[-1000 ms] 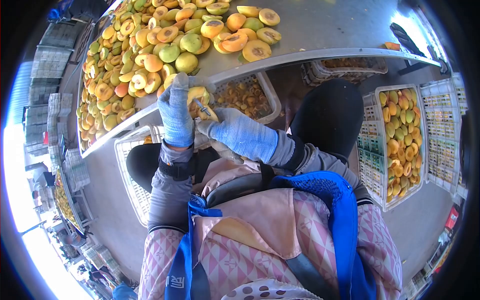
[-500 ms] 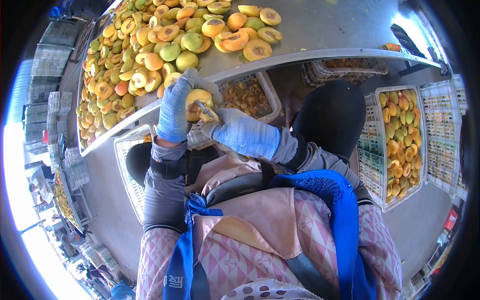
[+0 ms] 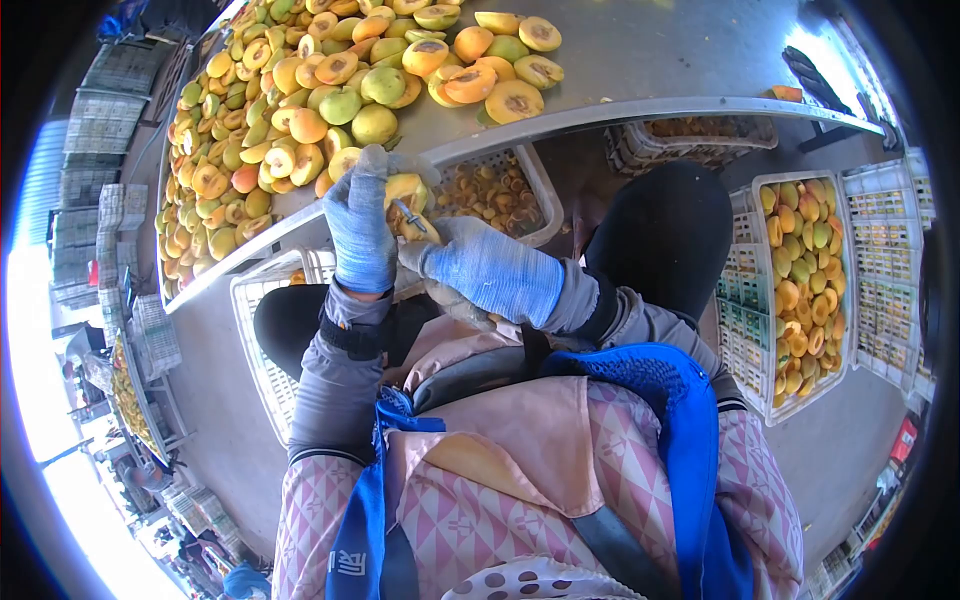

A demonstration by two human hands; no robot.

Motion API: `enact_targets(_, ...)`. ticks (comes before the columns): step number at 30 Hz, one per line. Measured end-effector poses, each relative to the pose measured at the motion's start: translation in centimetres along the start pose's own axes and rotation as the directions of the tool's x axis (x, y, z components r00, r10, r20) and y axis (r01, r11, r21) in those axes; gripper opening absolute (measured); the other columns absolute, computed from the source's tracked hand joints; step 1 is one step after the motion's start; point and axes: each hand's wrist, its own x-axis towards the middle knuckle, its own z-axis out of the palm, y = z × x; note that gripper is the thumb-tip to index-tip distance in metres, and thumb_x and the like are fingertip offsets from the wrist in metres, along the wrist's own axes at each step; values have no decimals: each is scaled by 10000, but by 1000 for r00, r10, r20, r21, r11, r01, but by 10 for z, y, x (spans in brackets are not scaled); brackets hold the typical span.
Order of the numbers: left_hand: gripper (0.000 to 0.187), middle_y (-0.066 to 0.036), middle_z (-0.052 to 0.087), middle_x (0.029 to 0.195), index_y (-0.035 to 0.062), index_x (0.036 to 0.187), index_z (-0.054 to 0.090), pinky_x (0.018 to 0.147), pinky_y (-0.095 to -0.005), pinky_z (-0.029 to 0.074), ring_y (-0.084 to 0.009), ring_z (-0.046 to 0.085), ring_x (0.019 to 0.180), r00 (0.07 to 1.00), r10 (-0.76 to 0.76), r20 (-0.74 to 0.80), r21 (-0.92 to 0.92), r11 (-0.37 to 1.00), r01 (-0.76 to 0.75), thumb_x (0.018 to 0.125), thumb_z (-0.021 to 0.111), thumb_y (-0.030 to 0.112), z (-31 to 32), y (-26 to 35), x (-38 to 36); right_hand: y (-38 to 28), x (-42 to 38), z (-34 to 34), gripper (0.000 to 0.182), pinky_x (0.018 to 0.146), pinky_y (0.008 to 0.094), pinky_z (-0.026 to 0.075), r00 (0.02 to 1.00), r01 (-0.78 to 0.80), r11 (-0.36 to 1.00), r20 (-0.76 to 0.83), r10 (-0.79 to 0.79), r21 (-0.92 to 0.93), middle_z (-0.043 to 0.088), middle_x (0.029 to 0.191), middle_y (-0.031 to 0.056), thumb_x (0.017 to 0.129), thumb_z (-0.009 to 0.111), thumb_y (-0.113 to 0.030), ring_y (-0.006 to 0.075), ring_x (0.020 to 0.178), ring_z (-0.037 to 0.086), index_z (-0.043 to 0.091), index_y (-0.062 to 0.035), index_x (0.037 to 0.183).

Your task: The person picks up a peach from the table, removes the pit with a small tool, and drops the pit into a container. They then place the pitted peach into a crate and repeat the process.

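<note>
My left hand (image 3: 362, 225), in a blue-grey glove, is closed on a halved yellow fruit (image 3: 405, 190) just past the table's near edge. My right hand (image 3: 488, 268), gloved alike, is closed on a small metal tool (image 3: 408, 214), whose tip lies against the fruit's cut face. The fingers of my left hand wrap the fruit's far side and are partly hidden. Beyond both hands, a heap of whole and halved fruit (image 3: 305, 125) covers the left part of the metal table (image 3: 640, 60).
Under the table edge is a crate of fruit pieces (image 3: 548, 200). A white crate (image 3: 262, 340) stands by my left knee. To the right, another crate (image 3: 847, 300) holds halved fruit, beside stacked crates (image 3: 885, 240). A dark glove (image 3: 812, 78) lies on the table's right end.
My left hand has shifted slightly right and turned with the fruit, so less of the cut face shows. My right hand has hardly moved.
</note>
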Motion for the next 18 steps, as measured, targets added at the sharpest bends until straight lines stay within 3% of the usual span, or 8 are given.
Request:
enact_targets(2, 496, -93, 663, 793, -29, 909, 645, 627, -268, 478, -147, 598, 685, 991, 90, 101, 63, 993, -97, 987, 407, 400, -3, -1, 6, 2, 1, -3, 332, 711, 372, 506, 996, 91, 992, 1, -91, -82, 673, 828, 138, 941, 571, -257, 255, 790, 658, 609, 35, 1095)
enact_targets(5, 543, -118, 656, 808, -41, 908, 642, 648, -280, 482, -169, 601, 717, 972, -200, 126, -234, 946, 225, 972, 412, 446, -1, 1, 9, 19, 20, -11, 322, 735, 390, 511, 902, 397, 828, 5, -431, -395, 678, 859, 164, 939, 568, -239, 274, 820, 664, 604, 40, 1094)
enact_targets(7, 573, -135, 650, 814, -44, 903, 639, 663, -290, 487, -186, 602, 732, 965, -175, 195, -245, 944, 220, 955, 424, 484, -4, -3, 9, 19, 18, -8, 219, 634, 320, 471, 894, 434, 861, 9, -448, -265, 636, 776, 91, 926, 575, -186, 165, 691, 586, 628, 5, 1018)
enact_targets(9, 600, -148, 645, 815, -43, 899, 640, 669, -295, 492, -199, 602, 737, 957, -138, 256, -223, 955, 197, 939, 434, 519, -6, -1, 8, 15, 14, -4, 170, 584, 281, 449, 894, 429, 862, -8, -447, -269, 614, 732, 53, 917, 583, -157, 107, 630, 545, 640, -7, 973)
enact_targets(11, 623, -157, 641, 812, -40, 894, 643, 666, -296, 496, -208, 601, 731, 945, -88, 314, -177, 973, 150, 924, 442, 550, -4, 6, 9, 10, 8, -3, 170, 585, 274, 445, 901, 373, 830, -51, -431, -414, 612, 725, 48, 912, 591, -152, 102, 636, 542, 639, 5, 959)
enact_targets(14, 592, -156, 646, 826, -43, 940, 636, 668, -298, 508, -206, 615, 750, 923, -187, 336, -320, 899, 299, 941, 446, 518, -7, -1, 9, 21, 18, -8, 211, 534, 266, 441, 912, 400, 891, -7, -411, -214, 616, 732, 62, 922, 589, -188, 116, 593, 550, 634, 3, 1001)
enact_targets(17, 538, -153, 652, 849, -42, 1006, 618, 666, -287, 517, -200, 631, 762, 926, -337, 171, -473, 796, 378, 963, 451, 467, -3, 7, 11, 21, 23, -12, 293, 570, 272, 474, 965, 254, 965, 49, -257, 66, 637, 774, 80, 938, 580, -239, 156, 650, 605, 608, 25, 1062)
enact_targets(18, 516, -148, 655, 856, -37, 1023, 613, 667, -283, 518, -197, 634, 761, 944, -302, 133, -515, 793, 327, 967, 454, 451, 4, 15, 8, 18, 21, -13, 310, 562, 266, 471, 975, 202, 970, 69, -213, 134, 631, 765, 72, 943, 579, -254, 154, 644, 604, 600, 28, 1069)
